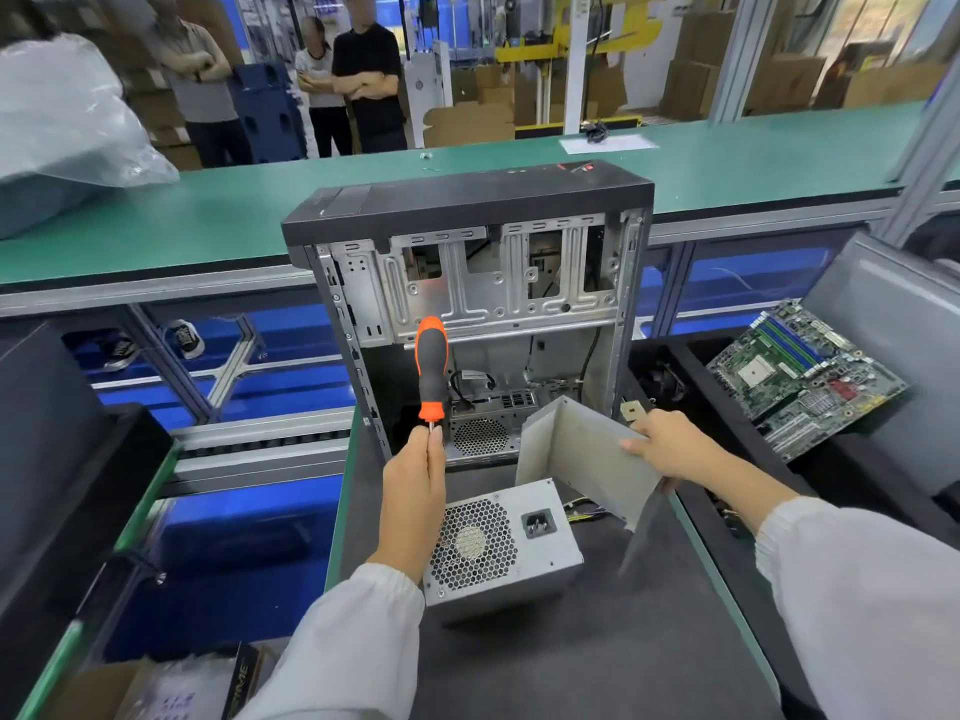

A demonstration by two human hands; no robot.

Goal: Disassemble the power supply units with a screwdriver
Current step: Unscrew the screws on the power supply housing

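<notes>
Power supply (501, 545) between hands.

Screwdriver (431, 368) shaft hidden inside left hand (415, 485); right hand (670, 446) fingers concealed behind the metal cover (582, 454), which occludes the power supply unit (498, 543) rear and wiring; both sleeves cut by bottom edge; background figures blurred.
</notes>
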